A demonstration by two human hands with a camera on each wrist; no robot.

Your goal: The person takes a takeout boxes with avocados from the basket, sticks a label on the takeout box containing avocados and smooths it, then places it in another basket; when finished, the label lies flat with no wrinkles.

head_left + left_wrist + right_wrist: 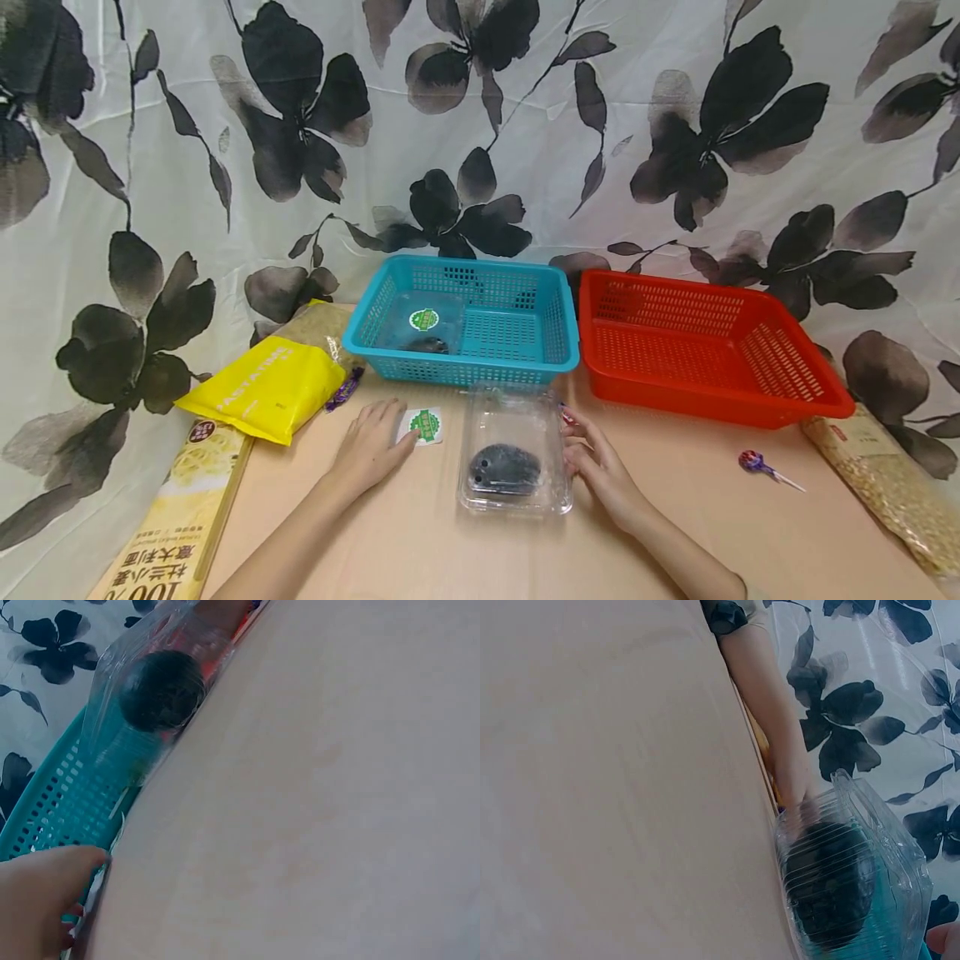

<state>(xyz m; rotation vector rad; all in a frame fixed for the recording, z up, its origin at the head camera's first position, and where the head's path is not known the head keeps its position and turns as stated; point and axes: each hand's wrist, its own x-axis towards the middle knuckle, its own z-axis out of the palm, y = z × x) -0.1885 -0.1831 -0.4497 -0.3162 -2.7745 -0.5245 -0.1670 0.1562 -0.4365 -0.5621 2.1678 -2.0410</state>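
Note:
A clear plastic clamshell box (516,417) stands on the table in front of the blue basket. Inside it lies a dark, rounded object (504,469) with small spots at one end; its kind I cannot tell. My right hand (602,471) is at the box's right side, fingers loosely bent and fingertips right at its wall. Just past those fingertips a small red and blue wrapped thing (567,415) shows in part. My left hand (372,450) rests on the table left of the box, fingers relaxed. Its thumb overlaps a white square sticker with a green round label (426,426).
The blue basket (480,367) holds another labelled clear box (397,321). Right of it stands a red basket (720,404), with a lollipop (752,461) and a grain bag (888,475) nearby. A yellow packet (270,383), purple-wrapped candy (345,389) and pasta box (180,508) lie left.

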